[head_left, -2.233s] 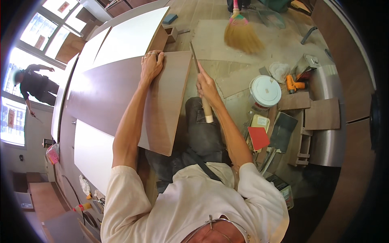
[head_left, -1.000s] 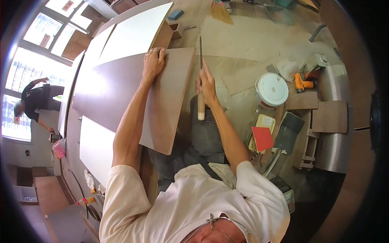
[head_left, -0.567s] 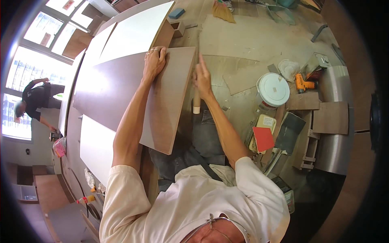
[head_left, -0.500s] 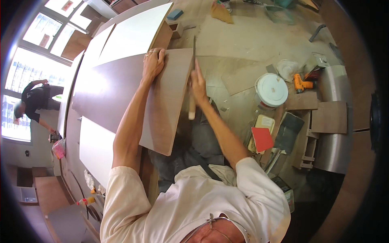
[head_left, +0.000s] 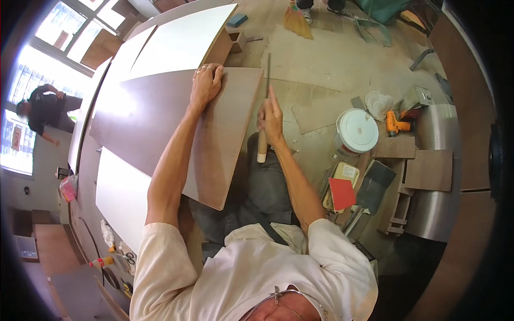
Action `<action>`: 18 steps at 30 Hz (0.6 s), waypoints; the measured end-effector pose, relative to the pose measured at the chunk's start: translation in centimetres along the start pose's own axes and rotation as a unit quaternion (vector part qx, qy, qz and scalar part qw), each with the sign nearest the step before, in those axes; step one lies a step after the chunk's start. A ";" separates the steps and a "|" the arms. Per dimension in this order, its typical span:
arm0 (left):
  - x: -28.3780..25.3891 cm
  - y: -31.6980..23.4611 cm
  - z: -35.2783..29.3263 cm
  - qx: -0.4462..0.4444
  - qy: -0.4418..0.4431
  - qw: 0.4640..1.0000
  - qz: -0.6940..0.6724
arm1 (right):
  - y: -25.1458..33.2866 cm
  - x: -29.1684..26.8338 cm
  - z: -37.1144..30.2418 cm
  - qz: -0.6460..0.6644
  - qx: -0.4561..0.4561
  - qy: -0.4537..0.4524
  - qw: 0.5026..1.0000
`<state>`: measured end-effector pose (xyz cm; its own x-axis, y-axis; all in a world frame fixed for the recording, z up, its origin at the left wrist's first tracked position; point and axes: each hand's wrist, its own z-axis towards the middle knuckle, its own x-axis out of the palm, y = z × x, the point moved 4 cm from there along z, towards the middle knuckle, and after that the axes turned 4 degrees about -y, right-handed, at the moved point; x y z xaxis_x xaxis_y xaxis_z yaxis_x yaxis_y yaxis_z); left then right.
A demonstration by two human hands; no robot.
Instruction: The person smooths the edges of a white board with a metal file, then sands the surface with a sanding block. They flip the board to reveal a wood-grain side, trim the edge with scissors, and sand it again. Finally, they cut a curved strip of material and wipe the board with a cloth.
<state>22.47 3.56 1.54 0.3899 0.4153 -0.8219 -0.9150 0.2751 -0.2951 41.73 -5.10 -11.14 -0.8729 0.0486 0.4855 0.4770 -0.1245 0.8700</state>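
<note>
A wide grey-brown board [head_left: 160, 115] lies slanted in front of me, its right-hand edge facing my right arm. My left hand [head_left: 206, 85] grips the board's far edge, with the fingers curled over it. In my right hand [head_left: 271, 119] is a file [head_left: 262, 145] with a pale wooden handle and a long, thin dark blade. The fist closes round the handle while the index finger stretches along the blade. The file points away from me, a small gap to the right of the board's edge.
White-topped panels [head_left: 176, 43] stand beyond the board. At right are a white-lidded bucket [head_left: 357, 131], an orange cordless drill [head_left: 397, 124], a red sheet [head_left: 342, 193] and wood offcuts [head_left: 428, 170]. Another person [head_left: 51, 109] stands at far left; someone's shoes [head_left: 306, 15] show at the top.
My right hand has moved the file rightward, off the board's edge. My left hand keeps its hold. The person at far left has drawn a hand back from the small thing on the bench.
</note>
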 end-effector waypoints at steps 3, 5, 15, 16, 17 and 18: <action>0.4 -1.2 -0.2 -0.001 0.009 1.000 -0.017 | -0.7 -0.3 1.4 0.008 0.011 -0.008 1.000; 0.4 -0.9 0.7 0.006 0.006 1.000 -0.020 | 0.0 -1.0 4.0 0.082 0.034 -0.031 0.996; 0.6 -0.3 0.4 0.007 -0.003 1.000 -0.014 | -0.4 -1.4 -3.5 0.051 0.044 0.002 0.998; 0.6 -0.4 0.3 0.008 -0.003 1.000 -0.013 | 0.6 -1.3 -2.5 0.058 0.040 -0.012 0.997; 0.4 -0.4 0.3 0.009 0.000 1.000 -0.007 | 1.3 -0.6 -1.4 0.054 0.045 0.004 0.997; 0.4 -0.6 0.4 0.008 0.003 1.000 -0.006 | 2.0 -0.1 -0.4 0.046 0.050 0.018 0.998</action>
<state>23.23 3.89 1.64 0.4000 0.4066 -0.8214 -0.9084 0.2945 -0.2966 42.72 -5.75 -9.47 -0.8272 0.0050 0.5618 0.5615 -0.0266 0.8270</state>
